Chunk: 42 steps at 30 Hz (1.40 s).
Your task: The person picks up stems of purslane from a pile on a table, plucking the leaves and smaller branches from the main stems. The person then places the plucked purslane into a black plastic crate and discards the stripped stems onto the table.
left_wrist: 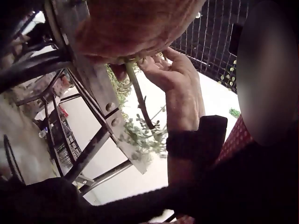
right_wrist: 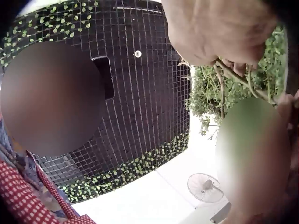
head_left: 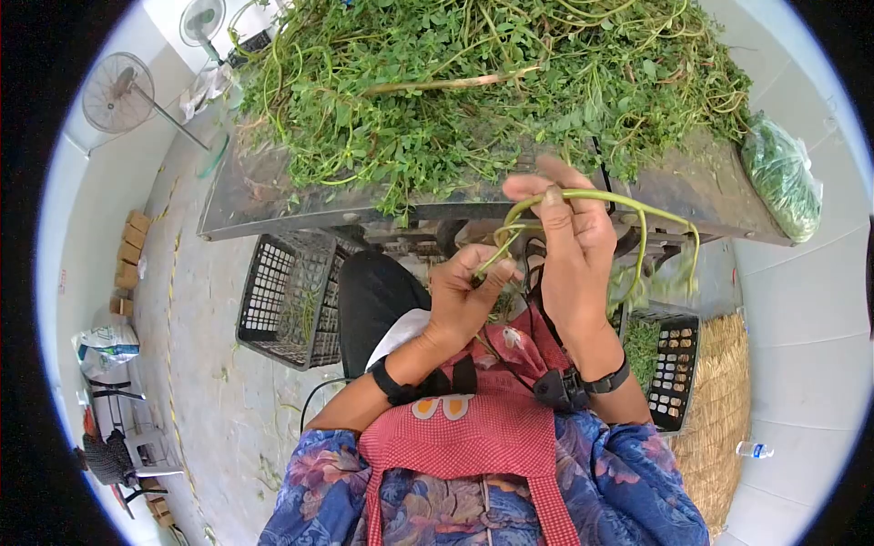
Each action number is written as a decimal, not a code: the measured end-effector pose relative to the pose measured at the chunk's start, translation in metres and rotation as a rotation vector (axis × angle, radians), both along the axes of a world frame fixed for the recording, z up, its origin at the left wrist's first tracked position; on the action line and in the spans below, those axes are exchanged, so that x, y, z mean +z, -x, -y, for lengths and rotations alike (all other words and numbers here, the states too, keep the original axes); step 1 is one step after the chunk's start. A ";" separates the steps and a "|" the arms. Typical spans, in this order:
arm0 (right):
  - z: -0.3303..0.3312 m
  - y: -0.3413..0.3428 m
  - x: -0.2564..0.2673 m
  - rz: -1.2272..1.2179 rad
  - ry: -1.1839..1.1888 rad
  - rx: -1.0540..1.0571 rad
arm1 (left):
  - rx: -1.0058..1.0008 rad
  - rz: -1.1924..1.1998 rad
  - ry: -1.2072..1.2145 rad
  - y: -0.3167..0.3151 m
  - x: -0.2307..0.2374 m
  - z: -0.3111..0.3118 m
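Observation:
A branching green plant stem (head_left: 628, 196) spans both hands in front of the table edge. My right hand (head_left: 578, 250) pinches it between thumb and fingers, and its side shoots arch to the right and droop, blurred at the leafy tips. Lower and to the left, my left hand (head_left: 464, 291) grips the stem's other part with thumb and curled fingers. In the left wrist view the stem (left_wrist: 140, 95) hangs below the left hand (left_wrist: 140, 30), with the right hand (left_wrist: 182, 86) close behind. The right wrist view shows my right hand (right_wrist: 217, 30) over the stem (right_wrist: 238, 78).
A large heap of leafy green stems (head_left: 437, 118) covers most of the dark table (head_left: 259, 191). Black crates stand below, one on the left (head_left: 264, 291) and one with greens on the right (head_left: 674, 373). A bag of greens (head_left: 781, 177) sits at the table's right end.

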State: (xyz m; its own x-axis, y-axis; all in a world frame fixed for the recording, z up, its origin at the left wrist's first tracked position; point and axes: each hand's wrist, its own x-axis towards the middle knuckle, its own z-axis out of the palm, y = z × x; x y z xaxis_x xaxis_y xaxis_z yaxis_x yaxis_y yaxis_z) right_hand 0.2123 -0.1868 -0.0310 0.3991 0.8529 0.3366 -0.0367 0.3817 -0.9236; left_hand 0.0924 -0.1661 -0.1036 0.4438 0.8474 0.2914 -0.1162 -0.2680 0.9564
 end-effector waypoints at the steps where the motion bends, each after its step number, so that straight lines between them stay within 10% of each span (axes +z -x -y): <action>1: 0.002 0.000 -0.001 -0.035 0.038 0.012 | -0.023 0.029 -0.033 -0.001 -0.001 0.000; 9: 0.009 -0.029 0.078 0.527 -0.092 0.345 | -0.004 0.075 0.173 0.021 0.029 -0.008; 17: 0.003 -0.026 0.024 0.408 0.214 0.701 | -0.092 0.180 0.221 0.032 0.104 -0.036; 42: 0.011 -0.023 -0.036 -0.064 0.244 0.528 | -0.075 0.303 0.229 -0.003 0.085 -0.047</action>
State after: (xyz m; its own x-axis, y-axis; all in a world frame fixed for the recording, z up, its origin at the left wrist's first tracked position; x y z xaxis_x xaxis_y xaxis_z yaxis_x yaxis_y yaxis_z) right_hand 0.2357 -0.1976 -0.0666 -0.0884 0.9916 0.0949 -0.2229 0.0731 -0.9721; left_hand 0.0953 -0.1190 -0.0182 0.4296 0.8743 0.2259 -0.4137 -0.0318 0.9098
